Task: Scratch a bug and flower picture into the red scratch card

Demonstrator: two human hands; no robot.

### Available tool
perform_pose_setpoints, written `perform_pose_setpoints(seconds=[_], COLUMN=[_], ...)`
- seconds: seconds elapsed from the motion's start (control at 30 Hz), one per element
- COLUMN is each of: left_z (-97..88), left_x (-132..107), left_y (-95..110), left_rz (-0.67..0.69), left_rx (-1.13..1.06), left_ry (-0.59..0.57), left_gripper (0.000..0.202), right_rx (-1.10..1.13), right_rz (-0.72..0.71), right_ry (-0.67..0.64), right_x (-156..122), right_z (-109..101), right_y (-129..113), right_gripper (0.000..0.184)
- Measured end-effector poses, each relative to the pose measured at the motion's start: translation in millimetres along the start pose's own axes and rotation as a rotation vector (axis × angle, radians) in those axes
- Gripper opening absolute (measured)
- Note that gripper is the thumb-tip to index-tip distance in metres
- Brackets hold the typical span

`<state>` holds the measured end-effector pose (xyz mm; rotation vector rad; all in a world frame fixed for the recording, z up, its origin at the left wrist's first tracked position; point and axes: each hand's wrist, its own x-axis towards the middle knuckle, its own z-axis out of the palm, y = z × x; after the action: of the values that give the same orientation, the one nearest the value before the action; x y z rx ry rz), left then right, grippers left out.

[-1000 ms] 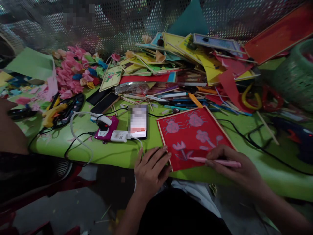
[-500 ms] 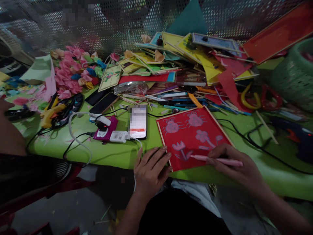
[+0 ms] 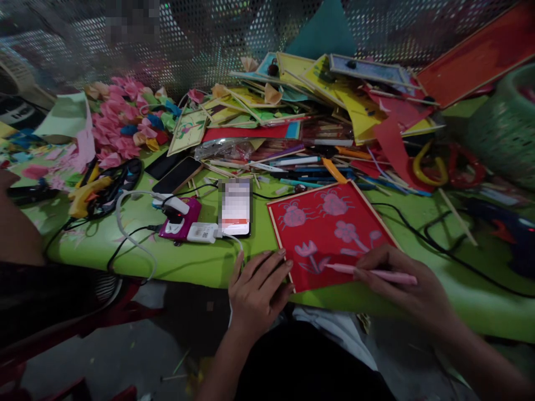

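A red card (image 3: 288,236) edged with thin wooden sticks lies on the green table in front of me. On it are drawn two pink beetles, a round-petalled flower and a tulip. Between the fingers of my right hand (image 3: 401,281) is a pink marker pen (image 3: 393,275), its tip at the tulip's right leaf. My left hand (image 3: 261,284) lies flat with fingers spread, fingertips on the card's left edge. Its palm side is hidden.
A lit phone (image 3: 235,214) and a purple power strip (image 3: 190,220) with cables lie left of the card. Behind are heaped pens, sticks and coloured cards (image 3: 363,120). Glue guns (image 3: 90,195) lie left and right. Another person's arm (image 3: 19,228) is at far left.
The marker and my right hand have shifted very slightly to the right, with the tip still at the tulip's leaf. My left hand stays in place.
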<state>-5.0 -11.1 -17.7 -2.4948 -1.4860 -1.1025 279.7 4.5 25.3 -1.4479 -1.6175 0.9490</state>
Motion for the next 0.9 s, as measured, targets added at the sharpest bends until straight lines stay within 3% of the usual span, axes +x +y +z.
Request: perform_pose_setpoints(seconds=[0.27, 0.63, 0.9], left_z=[0.1, 0.4, -0.4], left_x=[0.3, -0.4, 0.1], left_y=[0.8, -0.8, -0.5], left_rz=[0.006, 0.009, 0.009], left_rx=[-0.005, -0.002, -0.006], left_ry=[0.007, 0.0, -0.009], left_gripper=[0.026, 0.027, 0.027], right_rx=[0.04, -0.004, -0.049], right_rz=[-0.002, 0.02, 0.0], right_ry=[-0.103, 0.099, 0.143], right_x=[-1.6, 0.1, -0.9], right_z=[-0.7, 3.7, 3.2], right_y=[1.8, 0.3, 1.9], right_gripper=[0.025, 0.022, 0.019])
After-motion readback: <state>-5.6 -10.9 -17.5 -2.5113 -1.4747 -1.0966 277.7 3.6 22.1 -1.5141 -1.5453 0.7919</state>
